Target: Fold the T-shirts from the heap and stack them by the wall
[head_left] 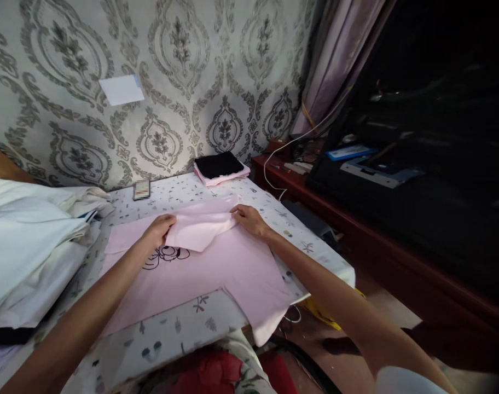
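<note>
Lying mid-frame on the patterned cover (175,325), the pink shirt (216,268) looks light, soft and limp, easily creased. Left hand (161,226) and right hand (250,220) each pinch an end of its folded-over flap (200,231); well-spaced edge grips should limit sagging.

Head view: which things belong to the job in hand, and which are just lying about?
Job in hand:
pink shirt, held by left hand and right hand
sheet, beneath it
perhaps folded stack and pale cloth pile

Apparently lying about:
cable
small blurred rectangle
blue item
</note>
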A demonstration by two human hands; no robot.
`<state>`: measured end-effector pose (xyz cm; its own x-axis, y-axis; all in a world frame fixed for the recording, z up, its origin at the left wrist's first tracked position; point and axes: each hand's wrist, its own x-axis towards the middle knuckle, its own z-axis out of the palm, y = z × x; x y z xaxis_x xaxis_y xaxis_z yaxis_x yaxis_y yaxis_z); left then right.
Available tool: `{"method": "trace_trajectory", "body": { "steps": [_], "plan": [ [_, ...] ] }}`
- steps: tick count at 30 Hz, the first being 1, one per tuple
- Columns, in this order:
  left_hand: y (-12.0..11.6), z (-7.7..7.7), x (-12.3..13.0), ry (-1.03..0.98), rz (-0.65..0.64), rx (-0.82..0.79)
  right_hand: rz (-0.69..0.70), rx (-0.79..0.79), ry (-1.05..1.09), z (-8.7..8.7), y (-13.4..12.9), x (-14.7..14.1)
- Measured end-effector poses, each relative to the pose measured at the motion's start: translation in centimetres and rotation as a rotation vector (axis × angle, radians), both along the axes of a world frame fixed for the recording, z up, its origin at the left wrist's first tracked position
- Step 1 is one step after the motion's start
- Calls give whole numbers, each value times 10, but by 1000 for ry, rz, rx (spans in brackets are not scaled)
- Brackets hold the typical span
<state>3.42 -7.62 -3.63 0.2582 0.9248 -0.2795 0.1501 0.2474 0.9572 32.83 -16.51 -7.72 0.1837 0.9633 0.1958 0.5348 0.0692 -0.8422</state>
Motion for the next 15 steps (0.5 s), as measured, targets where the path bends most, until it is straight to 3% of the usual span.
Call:
{"method": "trace_trajectory", "body": {
  "steps": [3,7,9,12,15],
  "plan": [
    [-9,-5,-6,38,-17,-39,-18,3,-60,2,-1,-3],
    [-15,7,-11,108,-216,-39,-26,-4,-156,6,-3,-6],
    [-10,15,-15,67,-280,-67,-32,-2,-193,6,-4,-7],
    [5,22,-27,-25,-275,-101,-41,2,-225,5,-4,-8],
    [14,22,-39,91,-276,-110,-52,-12,-225,4,-5,-9]
  ]
}}
